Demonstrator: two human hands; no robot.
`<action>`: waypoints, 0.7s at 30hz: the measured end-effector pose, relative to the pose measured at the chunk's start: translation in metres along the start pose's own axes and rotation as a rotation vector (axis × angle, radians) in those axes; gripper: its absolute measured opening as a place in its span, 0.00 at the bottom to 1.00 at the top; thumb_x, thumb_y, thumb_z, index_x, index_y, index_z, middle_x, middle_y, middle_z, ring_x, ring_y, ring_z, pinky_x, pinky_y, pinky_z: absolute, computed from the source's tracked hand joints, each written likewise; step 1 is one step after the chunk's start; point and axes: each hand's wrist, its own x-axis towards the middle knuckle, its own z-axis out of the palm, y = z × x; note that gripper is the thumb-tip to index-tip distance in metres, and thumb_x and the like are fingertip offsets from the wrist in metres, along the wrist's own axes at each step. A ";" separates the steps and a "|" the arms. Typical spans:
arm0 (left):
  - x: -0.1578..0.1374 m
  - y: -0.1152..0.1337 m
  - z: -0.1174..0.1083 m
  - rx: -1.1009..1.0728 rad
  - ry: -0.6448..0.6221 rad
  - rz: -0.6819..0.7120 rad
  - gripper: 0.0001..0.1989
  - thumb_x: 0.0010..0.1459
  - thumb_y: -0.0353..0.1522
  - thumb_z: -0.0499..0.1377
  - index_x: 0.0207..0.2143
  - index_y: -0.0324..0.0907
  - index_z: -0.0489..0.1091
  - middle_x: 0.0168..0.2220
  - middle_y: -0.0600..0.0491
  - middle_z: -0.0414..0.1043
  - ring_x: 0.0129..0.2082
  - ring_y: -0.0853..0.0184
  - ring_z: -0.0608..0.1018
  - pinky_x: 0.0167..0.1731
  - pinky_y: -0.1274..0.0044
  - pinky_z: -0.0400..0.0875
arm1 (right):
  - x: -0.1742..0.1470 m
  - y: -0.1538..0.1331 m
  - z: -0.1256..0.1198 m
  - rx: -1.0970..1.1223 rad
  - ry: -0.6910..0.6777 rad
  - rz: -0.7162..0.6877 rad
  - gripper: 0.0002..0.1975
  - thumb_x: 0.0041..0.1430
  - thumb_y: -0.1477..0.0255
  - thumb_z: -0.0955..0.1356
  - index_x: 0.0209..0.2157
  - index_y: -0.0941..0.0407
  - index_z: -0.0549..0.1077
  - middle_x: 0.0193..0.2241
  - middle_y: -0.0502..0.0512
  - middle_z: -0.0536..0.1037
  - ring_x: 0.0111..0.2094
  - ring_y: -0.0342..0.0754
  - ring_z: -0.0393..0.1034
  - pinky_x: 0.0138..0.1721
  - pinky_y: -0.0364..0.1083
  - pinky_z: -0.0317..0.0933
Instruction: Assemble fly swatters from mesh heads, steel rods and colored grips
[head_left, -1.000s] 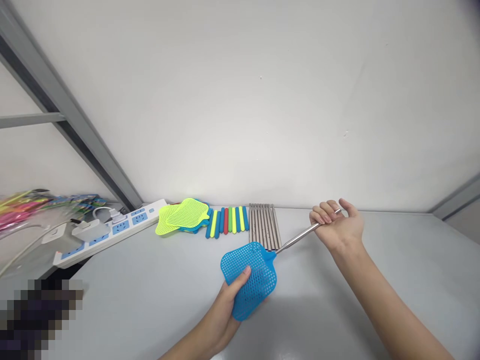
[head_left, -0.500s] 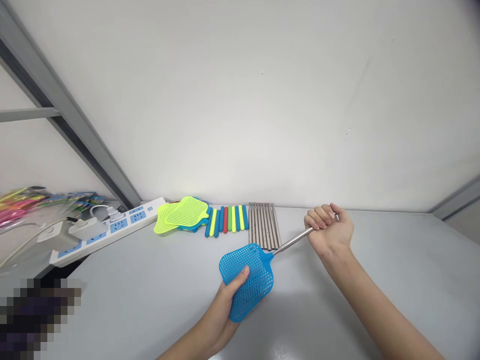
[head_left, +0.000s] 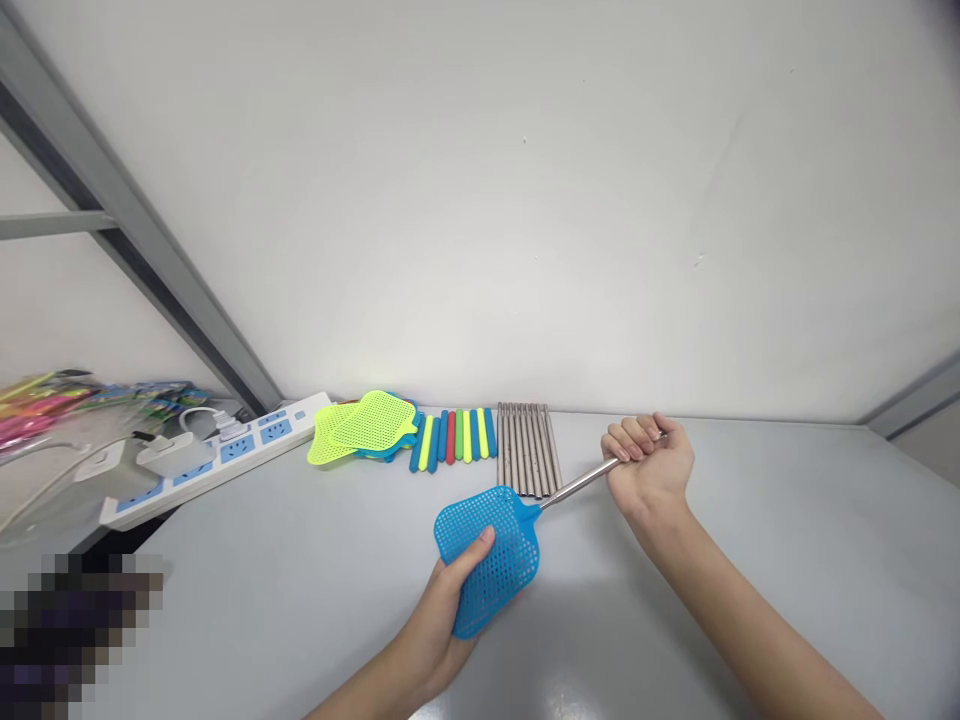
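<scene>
My left hand [head_left: 450,610] grips a blue perforated fly swatter head [head_left: 504,560], thumb on top and fingers hidden beneath. A metal rod [head_left: 581,484] joins the neck of that head and runs up to the right. My right hand [head_left: 646,462] is closed around the rod's other end, fingers curled over it. Behind the swatter head lies a row of similar metal rods [head_left: 527,450]. Left of them are several coloured handle grips [head_left: 459,437] in blue, yellow, green and red. Farther left, yellow swatter heads [head_left: 377,422] overlap blue ones.
A white power strip [head_left: 259,450] with plugs and cables runs along the table's left side. Plastic-wrapped colourful packages [head_left: 67,405] lie beyond it. A pale wall [head_left: 525,250] rises behind the grey table [head_left: 795,520]. A blurred patch covers the lower left.
Both hands have shifted slightly to the left together with the swatter head and rod. Their grip looks the same, and the items on the table stay in place.
</scene>
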 end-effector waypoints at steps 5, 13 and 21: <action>0.000 0.000 0.000 0.005 0.006 0.006 0.21 0.49 0.33 0.57 0.47 0.42 0.62 0.36 0.50 0.73 0.32 0.64 0.75 0.34 0.72 0.68 | 0.000 0.000 0.002 0.042 0.042 0.023 0.13 0.46 0.74 0.59 0.15 0.56 0.48 0.11 0.42 0.45 0.11 0.36 0.41 0.11 0.37 0.42; 0.001 0.000 0.000 0.024 0.002 -0.018 0.17 0.50 0.34 0.57 0.44 0.39 0.64 0.37 0.48 0.72 0.33 0.64 0.75 0.36 0.70 0.69 | -0.002 -0.005 0.005 0.045 -0.009 0.032 0.12 0.47 0.72 0.59 0.15 0.57 0.50 0.11 0.42 0.46 0.12 0.36 0.42 0.12 0.38 0.43; -0.001 0.002 0.005 -0.008 -0.033 -0.017 0.20 0.50 0.33 0.57 0.48 0.41 0.61 0.43 0.48 0.70 0.39 0.63 0.73 0.42 0.70 0.66 | -0.005 -0.005 0.009 -0.013 0.017 0.010 0.12 0.46 0.73 0.60 0.16 0.57 0.50 0.11 0.41 0.45 0.12 0.35 0.42 0.12 0.37 0.42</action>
